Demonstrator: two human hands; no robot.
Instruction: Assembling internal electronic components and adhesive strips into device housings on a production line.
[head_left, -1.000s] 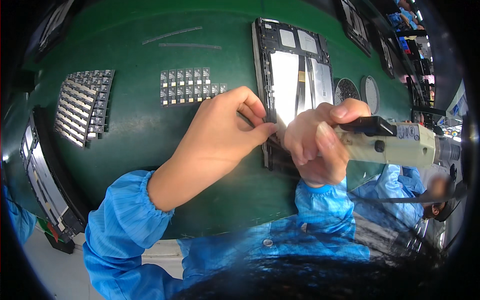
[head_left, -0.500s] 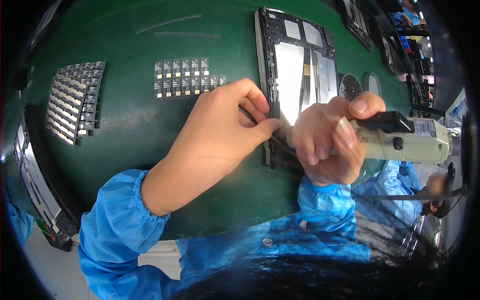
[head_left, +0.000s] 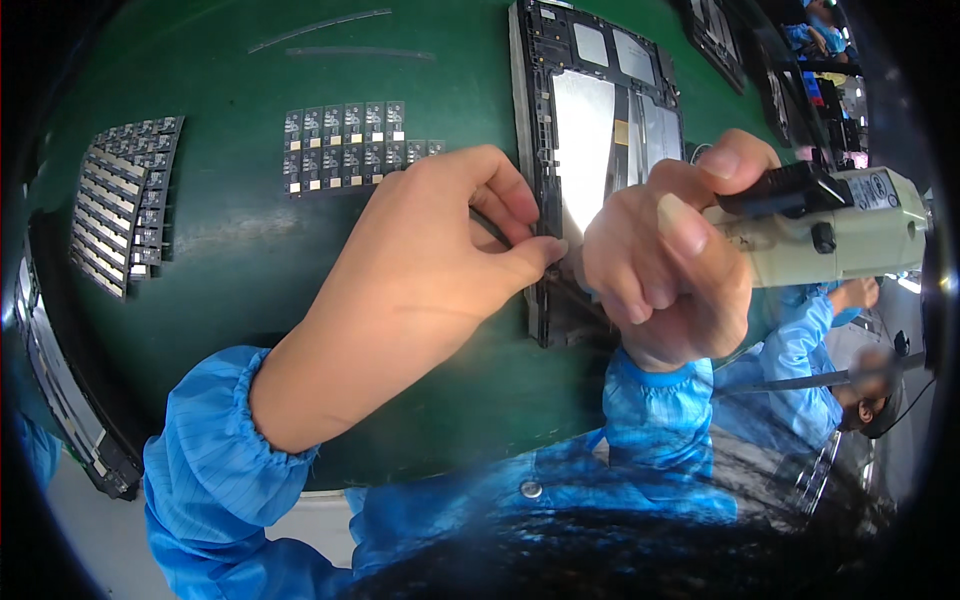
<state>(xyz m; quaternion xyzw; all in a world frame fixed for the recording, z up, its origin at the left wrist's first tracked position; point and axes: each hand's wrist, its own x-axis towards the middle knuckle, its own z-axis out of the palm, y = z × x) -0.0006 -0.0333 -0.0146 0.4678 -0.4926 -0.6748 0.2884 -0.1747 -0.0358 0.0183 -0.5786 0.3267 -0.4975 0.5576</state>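
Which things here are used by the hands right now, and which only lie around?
In use:
- left hand, pinching at the frame edge
- right hand, gripping the electric screwdriver
- opened tablet frame

Lying about:
- sheet of small parts
- tilted parts rack

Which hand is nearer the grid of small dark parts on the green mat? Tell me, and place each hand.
Left. The left hand lies just below and right of the grid of small parts; the right hand, gripping the electric screwdriver, is farther right, beyond the open tablet frame.
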